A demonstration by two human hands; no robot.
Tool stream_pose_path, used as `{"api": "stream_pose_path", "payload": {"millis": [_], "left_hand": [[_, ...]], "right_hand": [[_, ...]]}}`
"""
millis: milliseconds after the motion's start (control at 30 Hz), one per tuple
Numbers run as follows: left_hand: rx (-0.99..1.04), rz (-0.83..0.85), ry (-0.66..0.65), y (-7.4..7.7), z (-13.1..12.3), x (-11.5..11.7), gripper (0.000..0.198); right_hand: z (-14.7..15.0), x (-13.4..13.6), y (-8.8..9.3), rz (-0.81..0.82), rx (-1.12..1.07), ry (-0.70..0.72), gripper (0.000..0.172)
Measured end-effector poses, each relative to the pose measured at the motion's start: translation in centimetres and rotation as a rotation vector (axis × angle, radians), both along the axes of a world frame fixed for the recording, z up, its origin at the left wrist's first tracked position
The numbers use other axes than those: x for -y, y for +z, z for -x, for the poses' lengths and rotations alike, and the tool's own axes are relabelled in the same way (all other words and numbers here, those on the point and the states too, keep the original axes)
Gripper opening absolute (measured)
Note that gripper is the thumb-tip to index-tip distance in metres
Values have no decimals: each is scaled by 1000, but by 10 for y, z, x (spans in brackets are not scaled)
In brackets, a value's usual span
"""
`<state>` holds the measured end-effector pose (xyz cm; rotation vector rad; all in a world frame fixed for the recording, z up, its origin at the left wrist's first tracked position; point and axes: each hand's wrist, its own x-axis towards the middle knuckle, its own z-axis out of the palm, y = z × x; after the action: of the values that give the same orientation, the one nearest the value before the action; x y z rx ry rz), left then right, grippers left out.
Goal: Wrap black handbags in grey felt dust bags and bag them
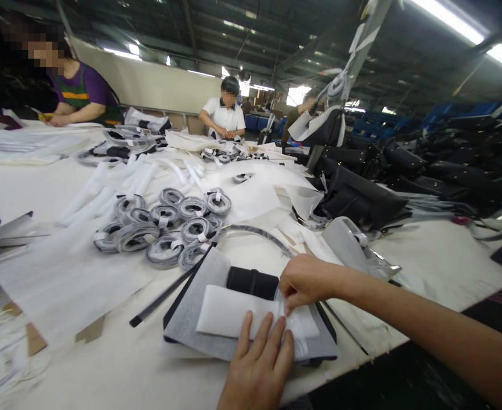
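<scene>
A flat black bag lies on the pale worktable, directly in front of the person, with its dark margin exposed at the left and right sides. A translucent grey-white sheet covers most of its upper face; on this sheet rest a white foam strip and, against the strip's far edge, a black ribbed band. Clear plastic film crosses the right part of the foam. The left hand lies palm down, fingers slightly spread, fingertips on the near edge of the foam. The right hand is curled, thumb and fingers pinching the film at the right end of the band. Beyond the bag, strap coils sit in a cluster, several bound with white ties; a wrapped handle arches between them and the right hand. In the background stand blue crates, contents too indistinct to identify. The table's front edge runs obliquely past the bag's near right corner, leaving a narrow margin there. Wider working room lies at the near left, between the bag and a white sheet; the coils limit room at the far left.
</scene>
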<state>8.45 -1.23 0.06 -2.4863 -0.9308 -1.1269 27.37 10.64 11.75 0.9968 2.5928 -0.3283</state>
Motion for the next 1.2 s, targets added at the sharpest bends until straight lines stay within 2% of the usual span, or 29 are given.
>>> {"api": "stream_pose_path", "payload": {"millis": [167,300,400,467,567,633,767,867,1067,1200], "left_hand": [[14,-4,11,-3,-1,0,29],[33,-5,22,-1,-2,1,28],[32,5,20,2,-2,1,29],[39,5,19,2,-1,1,30],[52,-4,22,1,-1,1,29],[43,-12,21,0,-1,1,28],[46,-28,21,-1,-2,0,27],[57,-28,18,-1,-2,-1,28],[82,-49,18,-3,-4,-2,30],[139,-65,17,-3,-5,-3,33]], "right_hand": [[5,2,7,9,62,5,27],[4,13,10,-84,51,72,24],[2,17,11,-98,38,33,26],[2,15,11,-35,31,-56,24],[3,9,13,123,10,-170,12],[5,6,15,197,7,-196,6],[10,2,16,210,39,-188,10],[14,-2,10,197,78,-185,10],[19,-14,-17,249,218,-230,14],[20,-16,-19,219,241,-246,9]]}}
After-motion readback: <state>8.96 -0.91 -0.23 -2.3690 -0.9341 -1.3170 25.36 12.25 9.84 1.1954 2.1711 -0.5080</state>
